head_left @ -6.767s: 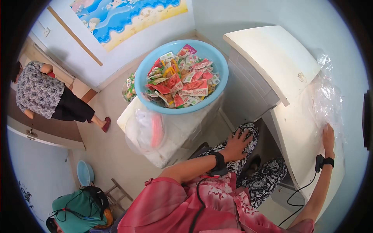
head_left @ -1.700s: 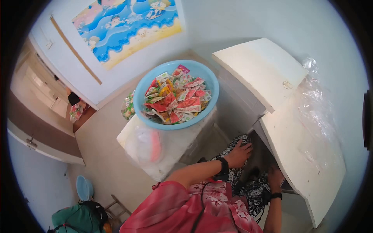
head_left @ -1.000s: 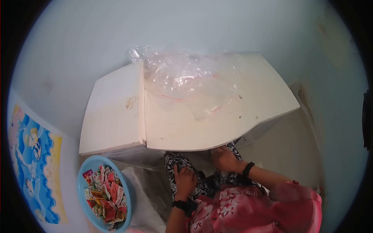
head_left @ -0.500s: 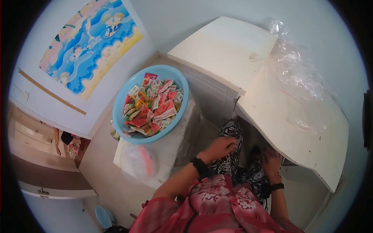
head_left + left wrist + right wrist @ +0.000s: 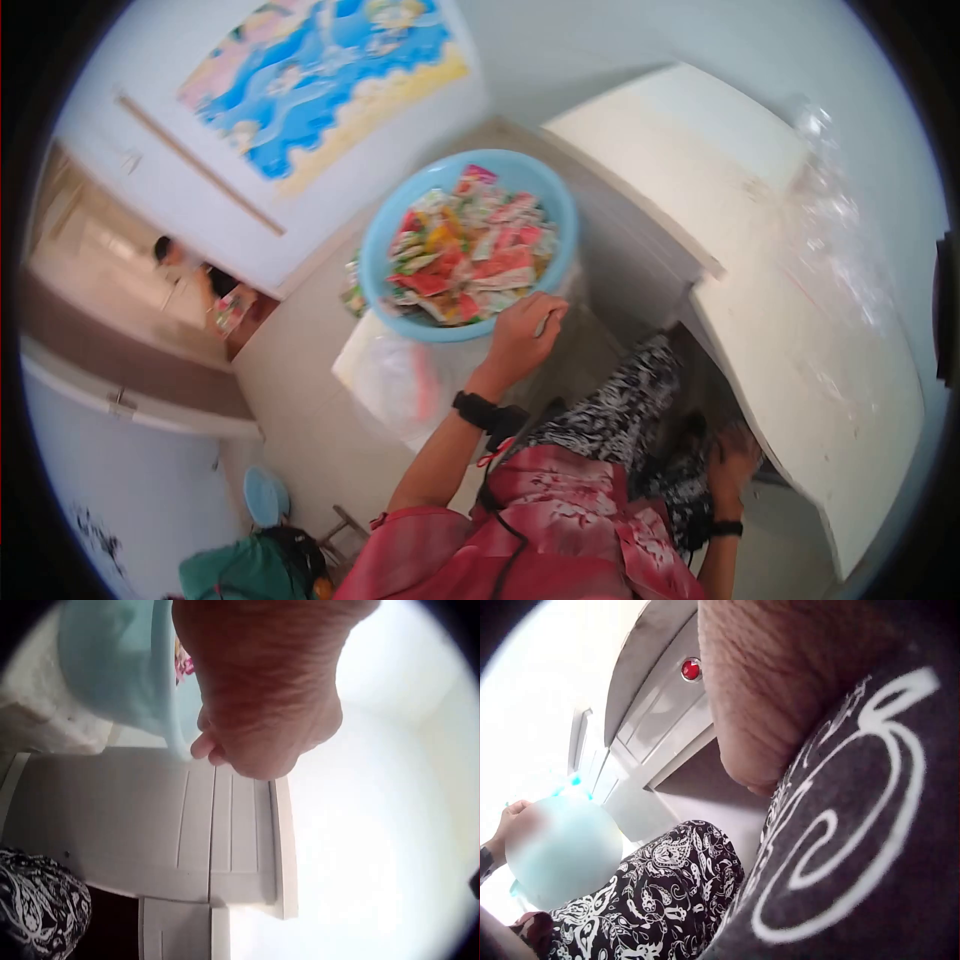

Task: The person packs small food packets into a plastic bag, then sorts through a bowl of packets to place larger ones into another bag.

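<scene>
A light blue basin (image 5: 372,255) heaped with several colourful snack packets (image 5: 465,250) sits on a white foam box (image 5: 400,375). My left hand (image 5: 525,335) reaches up to the near rim, and its fingers curl over the edge. In the left wrist view the curled fingertips (image 5: 206,746) lie right against the basin (image 5: 112,667) rim. My right hand (image 5: 735,462) rests low on my knee, on the black-and-white patterned trousers (image 5: 610,420), under the white table's edge. In the right wrist view the right hand (image 5: 780,682) lies flat on that cloth and holds nothing.
A white table (image 5: 800,330) stands at the right with clear plastic bags (image 5: 840,190) on it. A plastic bag hangs on the foam box's front. A person (image 5: 190,270) stands in the doorway at left. A small blue stool (image 5: 265,495) and a teal bag (image 5: 240,570) are on the floor.
My left hand has lifted off my thigh and gone up to the basin's rim. The right hand stays on my knee under the table. The view has swung back towards the basin.
</scene>
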The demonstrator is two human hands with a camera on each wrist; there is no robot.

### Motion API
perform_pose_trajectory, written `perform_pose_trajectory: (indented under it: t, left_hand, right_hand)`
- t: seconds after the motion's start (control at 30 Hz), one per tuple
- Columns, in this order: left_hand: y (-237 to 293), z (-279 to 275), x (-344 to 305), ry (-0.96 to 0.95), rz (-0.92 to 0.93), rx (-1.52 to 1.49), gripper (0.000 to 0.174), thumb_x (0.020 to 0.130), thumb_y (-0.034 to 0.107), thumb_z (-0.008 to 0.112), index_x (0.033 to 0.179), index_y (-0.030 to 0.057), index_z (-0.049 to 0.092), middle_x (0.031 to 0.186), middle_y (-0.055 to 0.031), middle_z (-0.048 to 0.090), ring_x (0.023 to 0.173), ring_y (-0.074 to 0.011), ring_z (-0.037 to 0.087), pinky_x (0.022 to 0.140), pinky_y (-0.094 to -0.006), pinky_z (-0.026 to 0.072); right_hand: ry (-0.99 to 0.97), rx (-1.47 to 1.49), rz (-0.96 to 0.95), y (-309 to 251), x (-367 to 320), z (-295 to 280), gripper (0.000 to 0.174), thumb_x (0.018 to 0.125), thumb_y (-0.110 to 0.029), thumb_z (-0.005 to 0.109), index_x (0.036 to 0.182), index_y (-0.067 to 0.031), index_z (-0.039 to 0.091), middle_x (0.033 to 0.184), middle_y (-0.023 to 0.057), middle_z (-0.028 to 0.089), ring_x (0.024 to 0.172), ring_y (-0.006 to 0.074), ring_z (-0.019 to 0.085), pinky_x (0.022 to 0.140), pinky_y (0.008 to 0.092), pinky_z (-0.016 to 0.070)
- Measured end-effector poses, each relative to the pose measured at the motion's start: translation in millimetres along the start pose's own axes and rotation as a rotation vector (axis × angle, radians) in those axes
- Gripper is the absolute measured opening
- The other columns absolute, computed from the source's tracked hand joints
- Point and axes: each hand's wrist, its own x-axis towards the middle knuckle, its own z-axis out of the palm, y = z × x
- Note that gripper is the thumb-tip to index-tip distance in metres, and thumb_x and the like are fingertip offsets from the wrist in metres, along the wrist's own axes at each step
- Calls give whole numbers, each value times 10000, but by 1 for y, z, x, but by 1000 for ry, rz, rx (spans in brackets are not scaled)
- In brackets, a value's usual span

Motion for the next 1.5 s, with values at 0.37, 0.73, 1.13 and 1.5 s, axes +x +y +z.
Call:
perform_pose_trajectory:
  t: [0.37, 0.73, 1.13, 1.5]
  left_hand:
    - [-61, -13, -26, 195, -235, 215, 94, 932, 85, 650, 1008, 40, 681, 948, -137, 699, 871, -337, 692, 756, -419, 546]
    - [-130, -140, 4, 319, -358, 630, 636, 812, 196, 817, 1376, 51, 561, 1321, -162, 636, 1215, -350, 604, 979, -427, 515]
    - [-243, -180, 41, -215, -678, 649, 1190, 641, 262, 923, 1610, 44, 267, 1512, -260, 490, 1430, -426, 438, 1165, -457, 401]
    - [-287, -181, 51, -154, -712, 709, 429, 810, 338, 762, 1137, 63, 720, 1074, -203, 741, 1022, -398, 700, 868, -490, 545]
  right_hand:
    - [18, 3, -65, -1, 4, 3, 173, 771, -34, 697, 940, -52, 728, 1110, 101, 727, 1280, 329, 565, 1184, 567, 315]
    - [11, 15, -47, 0, 2, 2, 163, 765, -35, 703, 924, -55, 733, 1104, 96, 736, 1284, 330, 568, 1195, 572, 301]
    - [-19, -22, -55, -8, 10, 0, 138, 756, -39, 707, 892, -60, 718, 1076, 86, 732, 1255, 334, 576, 1180, 570, 325]
    - [2, -78, -79, -12, 10, -2, 111, 761, -44, 698, 870, -55, 711, 1051, 84, 734, 1247, 324, 577, 1161, 565, 349]
